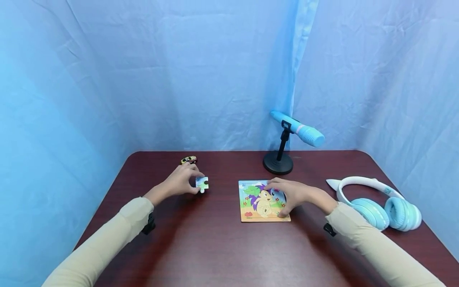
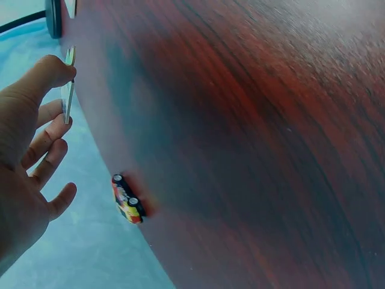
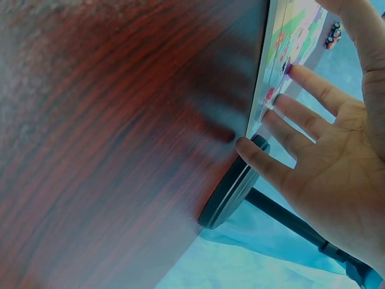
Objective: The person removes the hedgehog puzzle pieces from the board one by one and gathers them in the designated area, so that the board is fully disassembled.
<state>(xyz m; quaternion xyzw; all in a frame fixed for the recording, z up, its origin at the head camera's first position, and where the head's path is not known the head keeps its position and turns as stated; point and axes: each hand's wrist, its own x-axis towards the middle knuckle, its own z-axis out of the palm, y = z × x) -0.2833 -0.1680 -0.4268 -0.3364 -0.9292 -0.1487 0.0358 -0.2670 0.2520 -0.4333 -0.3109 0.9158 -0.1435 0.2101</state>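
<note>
My left hand [image 1: 183,180] pinches a jigsaw puzzle piece [image 1: 200,181] between thumb and fingers, left of the table's middle. In the left wrist view the piece [image 2: 68,99] is seen edge-on, held above the tabletop. A square picture puzzle [image 1: 251,213] with a purple-haired cartoon figure lies flat at centre right. Over its right side reaches my right hand [image 1: 297,193], thumb near the lower edge and fingers near the top. The right wrist view shows that hand's fingers [image 3: 301,114] fairly straight and spread, fingertips at the puzzle's surface [image 3: 289,42].
A small toy car [image 1: 189,160] sits just beyond the left hand. Behind the puzzle, a blue microphone [image 1: 305,132] leans on a black stand [image 1: 277,164]. White and mint headphones [image 1: 371,213] lie to the right, close to the right forearm. Blue cloth [image 1: 215,79] surrounds the table.
</note>
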